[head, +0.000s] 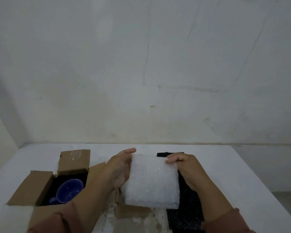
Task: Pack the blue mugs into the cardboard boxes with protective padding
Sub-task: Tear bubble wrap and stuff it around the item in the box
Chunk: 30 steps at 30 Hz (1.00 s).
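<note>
Both hands hold one white bubble-wrap pad [152, 181] upright over the table [208, 150]: left hand [120, 169] grips its left edge, right hand [183, 165] pinches the top right corner. A blue mug [69, 190] lies tilted in the open cardboard box [40, 187] at left, dark lining around it, no padding on top. Second box [133, 211] sits mostly hidden behind the pad; contents not visible. Risks: limp pad folds and leaves gaps; a forearm clips the open flaps; black padding sheet [188, 207] under the right wrist gets dragged.
</note>
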Motion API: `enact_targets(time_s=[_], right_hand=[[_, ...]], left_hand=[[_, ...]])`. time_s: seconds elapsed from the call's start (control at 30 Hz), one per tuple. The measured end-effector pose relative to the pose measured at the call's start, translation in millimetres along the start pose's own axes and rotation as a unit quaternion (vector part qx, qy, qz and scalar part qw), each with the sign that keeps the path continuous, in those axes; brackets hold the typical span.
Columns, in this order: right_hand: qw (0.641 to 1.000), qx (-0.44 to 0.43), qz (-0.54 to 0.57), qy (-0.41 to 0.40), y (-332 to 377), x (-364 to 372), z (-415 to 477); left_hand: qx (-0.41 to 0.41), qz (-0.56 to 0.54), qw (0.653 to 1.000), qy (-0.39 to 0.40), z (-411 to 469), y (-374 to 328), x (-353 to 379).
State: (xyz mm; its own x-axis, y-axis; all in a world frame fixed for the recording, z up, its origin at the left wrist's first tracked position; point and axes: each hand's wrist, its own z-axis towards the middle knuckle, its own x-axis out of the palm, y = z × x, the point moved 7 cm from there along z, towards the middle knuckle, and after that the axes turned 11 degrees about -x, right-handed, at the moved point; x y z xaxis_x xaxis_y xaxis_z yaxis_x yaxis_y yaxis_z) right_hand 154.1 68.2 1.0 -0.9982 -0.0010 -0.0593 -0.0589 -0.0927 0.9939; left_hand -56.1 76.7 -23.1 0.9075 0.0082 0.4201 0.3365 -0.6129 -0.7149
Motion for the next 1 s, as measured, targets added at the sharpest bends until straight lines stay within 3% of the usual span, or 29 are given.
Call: enact_targets(time_s=[0.1, 0.2, 0.4, 0.5, 0.6, 0.67, 0.73, 0.9, 1.0], right_hand=[[0.999, -0.017, -0.045, -0.006, 1, 7, 2], [0.995, -0.019, -0.092, -0.019, 1, 13, 5], [0.991, 0.108, 0.038, 0.07, -15, 41, 0], [0.985, 0.102, -0.103, 0.098, -36, 52, 0], [0.965, 0.084, -0.224, 0.106, -52, 65, 5], [0.942, 0.063, -0.305, 0.122, -62, 71, 10], [0.921, 0.048, -0.363, 0.131, -70, 75, 13], [0.858, 0.007, -0.49, 0.152, -80, 87, 12], [0.785, -0.016, -0.597, 0.163, -83, 87, 11]], left_hand=[[-0.09, 0.073, 0.993, 0.02, -2, 13, 1], [-0.07, 0.148, 0.986, -0.023, 1, 11, -5], [-0.037, 0.208, 0.97, -0.121, 14, 6, -28], [0.006, 0.304, 0.934, -0.186, 14, 8, -37], [0.073, 0.357, 0.908, -0.204, 9, 9, -34], [0.141, 0.462, 0.846, -0.226, 5, 10, -28], [0.196, 0.576, 0.753, -0.25, 6, 15, -23], [0.235, 0.759, 0.557, -0.239, 15, 29, -22], [0.213, 0.82, 0.49, -0.202, 23, 39, -28]])
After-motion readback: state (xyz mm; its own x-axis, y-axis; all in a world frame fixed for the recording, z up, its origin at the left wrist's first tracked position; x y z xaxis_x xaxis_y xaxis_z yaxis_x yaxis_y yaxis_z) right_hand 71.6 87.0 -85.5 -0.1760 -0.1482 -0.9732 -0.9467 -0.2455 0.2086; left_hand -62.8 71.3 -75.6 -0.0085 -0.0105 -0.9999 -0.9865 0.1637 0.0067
